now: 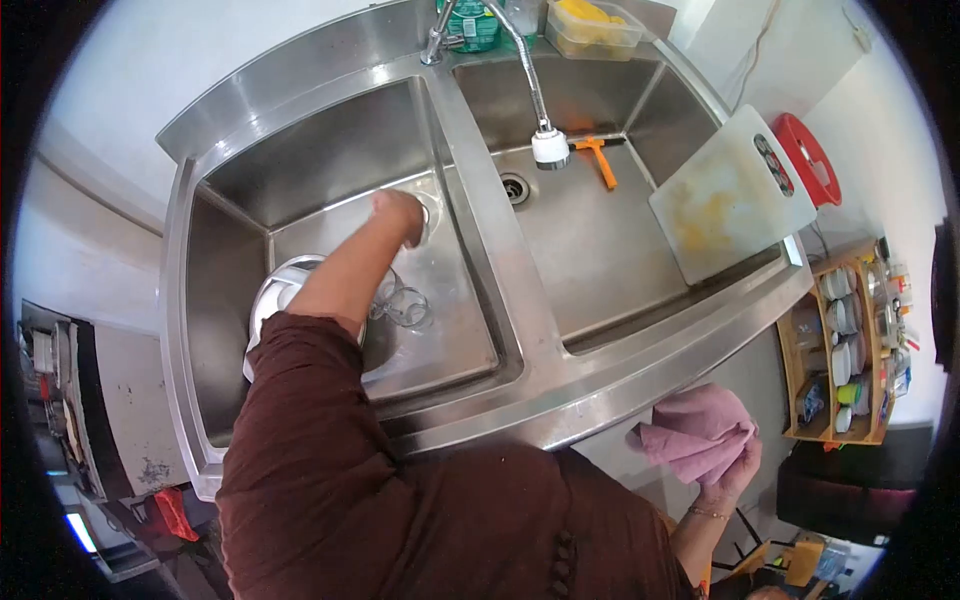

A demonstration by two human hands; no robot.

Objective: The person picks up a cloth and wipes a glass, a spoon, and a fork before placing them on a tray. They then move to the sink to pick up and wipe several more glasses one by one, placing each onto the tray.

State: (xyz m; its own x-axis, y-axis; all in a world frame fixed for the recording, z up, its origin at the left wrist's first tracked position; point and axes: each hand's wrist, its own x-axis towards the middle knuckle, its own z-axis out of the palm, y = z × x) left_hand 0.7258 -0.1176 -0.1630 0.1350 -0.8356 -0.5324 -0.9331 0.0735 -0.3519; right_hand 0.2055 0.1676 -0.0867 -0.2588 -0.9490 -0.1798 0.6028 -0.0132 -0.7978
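My left hand (400, 215) reaches into the left sink basin (330, 170), a little blurred, with its fingers curled downward. A rounded, shiny rim shows at its right side; I cannot tell what the fingers hold. Just below the hand, clear drinking glasses (407, 307) lie on the basin floor, partly covered by my forearm. A stack of white and metal plates (268, 300) leans at the basin's left, mostly behind my sleeve. My right hand (738, 472) grips a bunched pink cloth (697, 430) outside the sink's front edge.
A flexible faucet (549, 148) hangs over the right basin (590, 270), where an orange squeegee (600, 163) lies. A stained cutting board (735, 200) leans across the right rim beside a red plastic item (806, 160). Behind stands a plastic tub (595, 35). A dish rack (840, 345) is at right.
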